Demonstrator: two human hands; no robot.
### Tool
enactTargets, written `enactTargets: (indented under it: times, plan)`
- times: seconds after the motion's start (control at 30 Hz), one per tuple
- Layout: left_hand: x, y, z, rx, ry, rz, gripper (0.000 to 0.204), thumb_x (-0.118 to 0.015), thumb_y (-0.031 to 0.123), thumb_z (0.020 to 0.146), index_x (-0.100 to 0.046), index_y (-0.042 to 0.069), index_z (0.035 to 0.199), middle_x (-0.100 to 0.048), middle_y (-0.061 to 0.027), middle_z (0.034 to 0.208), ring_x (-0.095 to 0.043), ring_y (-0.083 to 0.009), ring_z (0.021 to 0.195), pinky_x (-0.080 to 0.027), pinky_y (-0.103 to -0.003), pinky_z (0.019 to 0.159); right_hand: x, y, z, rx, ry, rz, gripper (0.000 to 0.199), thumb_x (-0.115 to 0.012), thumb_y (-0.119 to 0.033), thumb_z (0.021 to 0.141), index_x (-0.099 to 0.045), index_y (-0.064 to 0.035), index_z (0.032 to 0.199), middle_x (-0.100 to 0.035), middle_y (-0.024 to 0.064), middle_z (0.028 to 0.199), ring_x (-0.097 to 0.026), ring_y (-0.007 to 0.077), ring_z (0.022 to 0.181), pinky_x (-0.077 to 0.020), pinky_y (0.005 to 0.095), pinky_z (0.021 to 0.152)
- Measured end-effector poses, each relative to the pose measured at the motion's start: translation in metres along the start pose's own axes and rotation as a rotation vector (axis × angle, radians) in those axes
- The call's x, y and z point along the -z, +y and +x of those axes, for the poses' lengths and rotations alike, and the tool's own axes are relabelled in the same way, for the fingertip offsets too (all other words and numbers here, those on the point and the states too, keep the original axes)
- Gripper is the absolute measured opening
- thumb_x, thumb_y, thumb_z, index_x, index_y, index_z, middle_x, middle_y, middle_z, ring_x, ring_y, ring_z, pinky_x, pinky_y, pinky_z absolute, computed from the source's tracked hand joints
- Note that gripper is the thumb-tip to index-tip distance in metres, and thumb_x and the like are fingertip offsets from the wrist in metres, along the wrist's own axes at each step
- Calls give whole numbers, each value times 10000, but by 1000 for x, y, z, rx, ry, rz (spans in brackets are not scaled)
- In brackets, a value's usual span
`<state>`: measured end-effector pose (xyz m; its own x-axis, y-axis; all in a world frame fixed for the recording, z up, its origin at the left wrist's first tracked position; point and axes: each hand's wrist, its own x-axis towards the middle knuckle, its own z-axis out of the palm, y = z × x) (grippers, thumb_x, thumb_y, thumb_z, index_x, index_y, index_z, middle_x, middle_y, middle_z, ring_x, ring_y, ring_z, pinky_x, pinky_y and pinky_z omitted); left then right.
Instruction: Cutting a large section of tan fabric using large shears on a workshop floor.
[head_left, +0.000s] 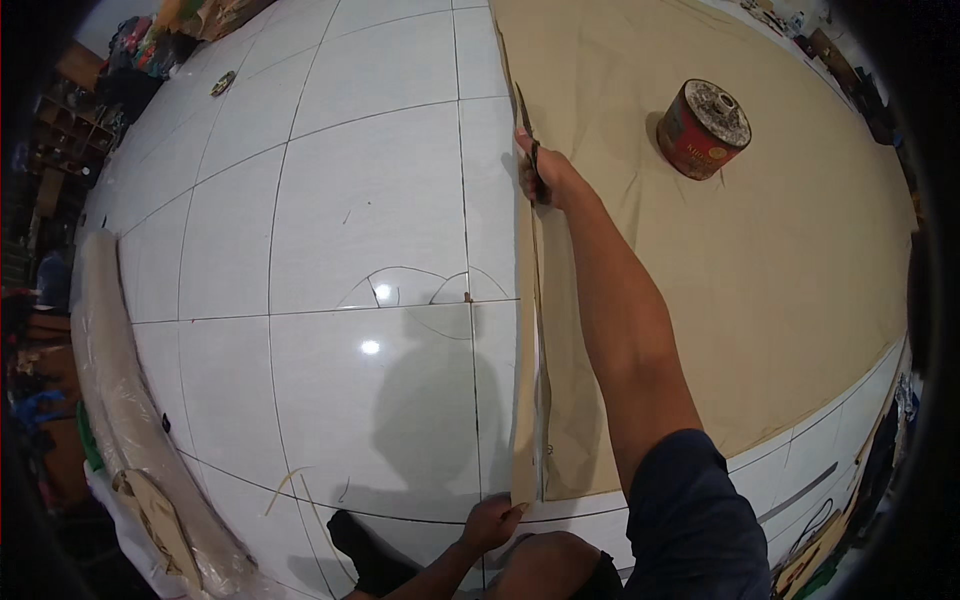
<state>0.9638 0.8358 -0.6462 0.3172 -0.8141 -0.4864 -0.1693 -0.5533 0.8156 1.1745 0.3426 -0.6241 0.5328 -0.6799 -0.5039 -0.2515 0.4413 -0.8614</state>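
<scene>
A white tiled floor (pixel 370 220) fills most of the view, with thin dark marks scattered over it. Spread flat across its right side is a wide tan sheet (pixel 800 280), lightly creased, its near edge stopping short of the person. At the far left lies a long roll (pixel 105 330) wrapped in clear plastic. Along the sheet's left edge runs a narrow tan strip (pixel 525 430), with a slim gap between the two that shows white floor in its nearer part. A red can (pixel 700 130) with a stained, pale top stands on the sheet, right of the person's right hand (pixel 562 182). That hand is wrapped around the dark handles of the scissors (pixel 537 157), whose blades point away from the person at the sheet's left edge; how wide they stand is hard to tell. The left hand (pixel 490 525) pinches the strip's near end between its fingers.
</scene>
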Motion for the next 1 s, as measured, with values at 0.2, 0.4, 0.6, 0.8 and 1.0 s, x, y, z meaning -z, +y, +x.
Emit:
enactTargets:
  times: [0.2,0.4,0.6,0.8,1.0]
  plan:
    - [-4,6,2,57,17,-65,175,-582,209,864,-624,39,878,-555,-143,663,-575,-296,630,-446,-362,577,9,10,34,42,81,-172,595,-643,-609,757,-486,-60,588,-487,58,529,-466,184,434,-376,328,417]
    - [2,5,-1,2,74,-41,161,-583,190,861,-626,34,874,-556,-138,676,-578,-285,629,-455,-362,583,-11,-5,26,8,27,-107,530,-656,-587,765,-442,-123,625,-404,-13,550,-399,135,458,-362,290,439]
    - [-14,-18,-6,-44,74,-129,159,-573,170,855,-616,49,949,-574,-134,726,-578,-306,650,-460,-366,593,-11,-32,51,-60,-79,-20,541,-644,-593,772,-436,-115,624,-374,-3,499,-403,143,435,-355,302,424]
    - [-7,14,-3,6,37,-147,145,-584,151,854,-628,26,914,-587,-124,763,-588,-257,652,-472,-335,611,0,-7,49,138,102,-297,549,-631,-576,790,-490,-82,596,-469,33,515,-453,160,447,-376,302,442]
    - [84,16,-8,17,245,-323,202,-566,84,859,-649,21,1033,-658,-80,912,-605,-133,774,-486,-294,695,-6,25,-75,207,-69,-217,512,-609,-548,824,-535,-53,711,-471,12,540,-453,104,473,-363,262,454]
